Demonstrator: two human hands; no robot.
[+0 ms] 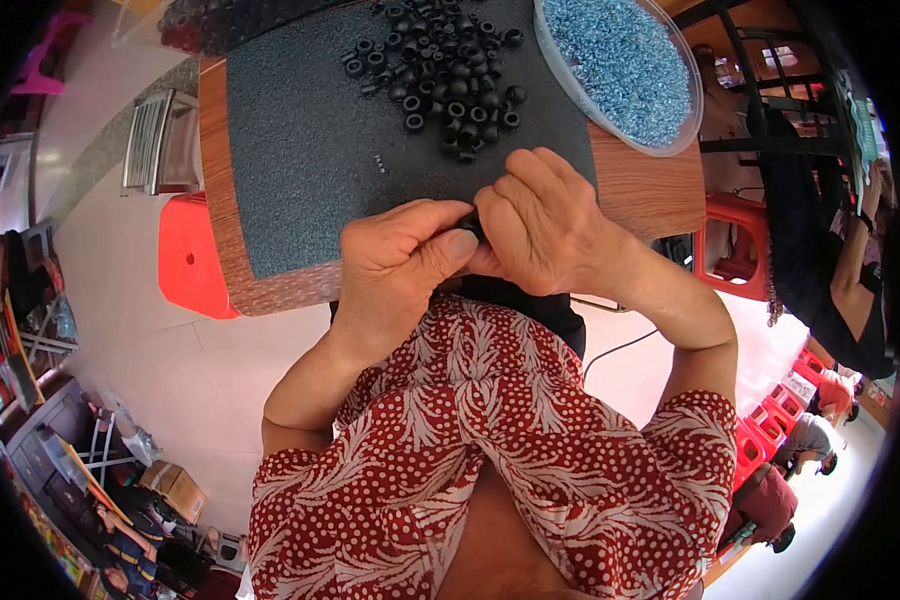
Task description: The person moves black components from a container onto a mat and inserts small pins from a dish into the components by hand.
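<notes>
My left hand [395, 258] and my right hand [547, 225] meet over the near edge of the mat. Between the left thumb and fingers sits a small black part [469, 226], mostly covered, resembling the loose ones in front. The fingers of my right hand are curled closed against it, and whatever they pinch is hidden. Beyond my hands lies a pile of small black plastic barrel-shaped parts [457, 88], several with open round holes. A tiny metal spring [380, 164] lies alone on the dark mat [300, 150].
At the far right, a clear round tub [695, 100] holds many small bluish, shiny pieces. Another clear container [270, 18] stands at the far left with dark parts. Red stools [192, 255] flank the wooden table [650, 185]. Several people sit farther off at right.
</notes>
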